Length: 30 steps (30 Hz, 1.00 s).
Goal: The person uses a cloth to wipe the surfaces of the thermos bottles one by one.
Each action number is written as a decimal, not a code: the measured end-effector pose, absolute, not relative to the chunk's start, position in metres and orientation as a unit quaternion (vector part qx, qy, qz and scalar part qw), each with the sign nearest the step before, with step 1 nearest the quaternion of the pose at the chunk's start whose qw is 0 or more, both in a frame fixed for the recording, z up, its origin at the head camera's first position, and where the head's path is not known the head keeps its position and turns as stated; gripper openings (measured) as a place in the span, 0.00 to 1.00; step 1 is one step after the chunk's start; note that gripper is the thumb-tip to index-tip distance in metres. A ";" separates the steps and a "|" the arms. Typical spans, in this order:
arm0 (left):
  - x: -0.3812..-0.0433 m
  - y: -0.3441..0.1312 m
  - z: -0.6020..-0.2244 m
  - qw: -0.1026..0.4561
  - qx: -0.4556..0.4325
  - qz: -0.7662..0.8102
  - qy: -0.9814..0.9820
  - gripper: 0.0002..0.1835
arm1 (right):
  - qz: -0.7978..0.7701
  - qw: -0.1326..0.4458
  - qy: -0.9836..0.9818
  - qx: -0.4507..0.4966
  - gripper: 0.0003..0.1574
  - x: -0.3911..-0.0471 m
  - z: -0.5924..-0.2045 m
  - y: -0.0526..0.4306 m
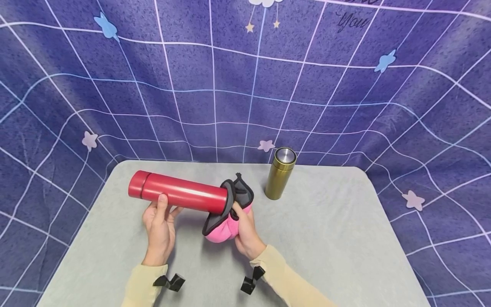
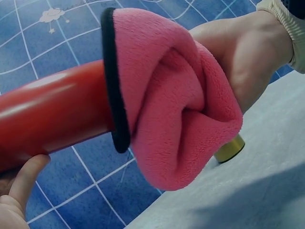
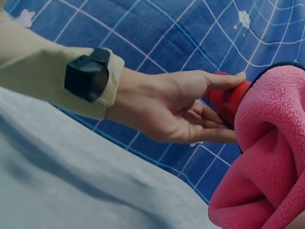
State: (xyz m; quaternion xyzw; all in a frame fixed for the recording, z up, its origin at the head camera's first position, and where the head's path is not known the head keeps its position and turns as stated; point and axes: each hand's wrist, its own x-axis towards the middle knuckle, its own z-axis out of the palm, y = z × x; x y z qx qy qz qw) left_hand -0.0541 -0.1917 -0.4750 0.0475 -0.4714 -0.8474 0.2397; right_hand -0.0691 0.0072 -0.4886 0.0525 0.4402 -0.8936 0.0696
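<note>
A red cylindrical flask (image 1: 180, 191) lies almost level above the table, its dark-ringed end to the left. My left hand (image 1: 159, 228) grips it from below, thumb against the near side. A pink fleecy cloth (image 2: 167, 105) with black edging and a dark grey lining is bunched against the flask's right end, covering it. My right hand (image 1: 247, 232) pinches the cloth, with the thumb over the grey lining. In the left wrist view the folded cloth hides most of the right fingers. The right wrist view shows the left hand's fingers around the flask.
An olive-gold flask (image 1: 280, 177) with a silver-topped lid stands upright towards the back of the grey table (image 1: 326, 238). Behind and beside the table hangs a blue-purple curtain (image 1: 192, 98) with a grid and stars.
</note>
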 end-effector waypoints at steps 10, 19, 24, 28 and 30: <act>-0.054 -0.191 -0.484 0.277 0.015 -0.835 -0.475 0.11 | -0.876 0.084 0.467 0.084 0.30 -0.058 -0.490 0.005; -0.053 -0.191 -0.488 0.307 -0.016 -0.829 -0.468 0.09 | -0.857 0.035 0.513 0.047 0.23 -0.053 -0.489 0.005; -0.051 -0.190 -0.488 0.308 -0.019 -0.824 -0.474 0.09 | -0.843 0.007 0.537 0.026 0.26 -0.052 -0.490 0.007; -0.051 -0.189 -0.487 0.310 -0.030 -0.827 -0.468 0.09 | -0.821 -0.026 0.570 -0.004 0.32 -0.054 -0.491 0.010; -0.051 -0.188 -0.486 0.311 -0.041 -0.830 -0.460 0.10 | -0.808 -0.043 0.587 -0.013 0.34 -0.056 -0.492 0.012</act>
